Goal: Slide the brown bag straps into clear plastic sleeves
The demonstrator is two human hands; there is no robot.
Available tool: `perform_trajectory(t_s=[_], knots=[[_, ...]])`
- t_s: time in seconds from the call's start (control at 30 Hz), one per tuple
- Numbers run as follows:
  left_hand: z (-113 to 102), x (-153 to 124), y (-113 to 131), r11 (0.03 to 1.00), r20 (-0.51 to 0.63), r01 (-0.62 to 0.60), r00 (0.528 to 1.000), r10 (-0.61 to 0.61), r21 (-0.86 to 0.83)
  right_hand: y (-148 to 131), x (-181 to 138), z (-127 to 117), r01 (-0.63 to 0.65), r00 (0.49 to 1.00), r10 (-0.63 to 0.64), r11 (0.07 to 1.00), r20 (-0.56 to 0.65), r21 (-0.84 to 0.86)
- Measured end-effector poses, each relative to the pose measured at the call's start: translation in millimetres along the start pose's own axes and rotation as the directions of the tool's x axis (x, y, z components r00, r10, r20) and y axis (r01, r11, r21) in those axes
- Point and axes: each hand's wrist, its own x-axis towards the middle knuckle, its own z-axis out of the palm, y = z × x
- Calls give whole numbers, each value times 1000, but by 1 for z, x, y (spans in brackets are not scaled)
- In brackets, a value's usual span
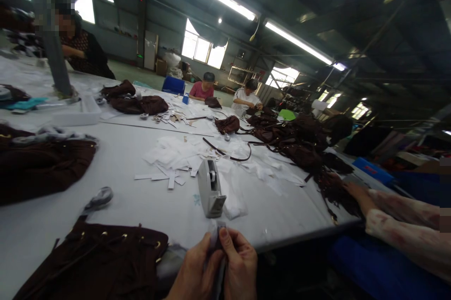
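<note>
Our own body, as visible: two bare hands only, left hand (192, 274) and right hand (239, 267); we show no gloves, rings or sleeves.

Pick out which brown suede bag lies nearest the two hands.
The brown bag with brass eyelets at the near table edge, beside the left hand; the other brown bags lie farther up the table.

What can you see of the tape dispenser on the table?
The tape dispenser is a grey, plastic-looking block standing upright on the white table, just beyond both hands. Its rounded top shows a slot with a small white roll or hub inside; the lower front end is darker and squared off. White paper scraps lie behind it and a clear plastic piece rests against its right side. No hand touches it.
</note>
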Motion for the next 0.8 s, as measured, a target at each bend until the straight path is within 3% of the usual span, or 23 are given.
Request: perform_trajectory(t_s=[0.13,0.23,0.3,0.37,0.43,0.47,0.53,0.63,0.73,0.8], knots=[[-12,12,12,999,-40,-28,999,27,-17,-1,5,-1,112,992,-101,979,72,-171],[-23,19,24,959,11,102,995,-103,-265,-2,5,-4,346,936,-269,826,227,-446],[-29,23,32,844,101,218,976,-193,-490,0,5,-6,573,819,-434,593,375,-566],[-32,24,39,708,171,281,959,-224,-647,3,4,-9,740,649,-570,320,503,-592],[-35,24,43,609,228,322,946,-229,-725,3,5,-11,810,496,-637,95,590,-578],[-36,24,44,573,260,346,938,-229,-743,1,5,-13,813,446,-653,9,612,-583],[-37,23,46,525,320,393,920,-228,-755,-5,5,-15,766,410,-662,-123,628,-631],[-41,22,47,516,360,425,905,-226,-744,-17,5,-18,712,414,-602,-253,682,-655],[-43,23,47,529,365,434,901,-236,-729,-22,7,-18,794,367,-469,-293,804,-533],[-42,24,46,526,360,432,902,-240,-733,-18,8,-16,833,341,-468,-252,815,-493]])
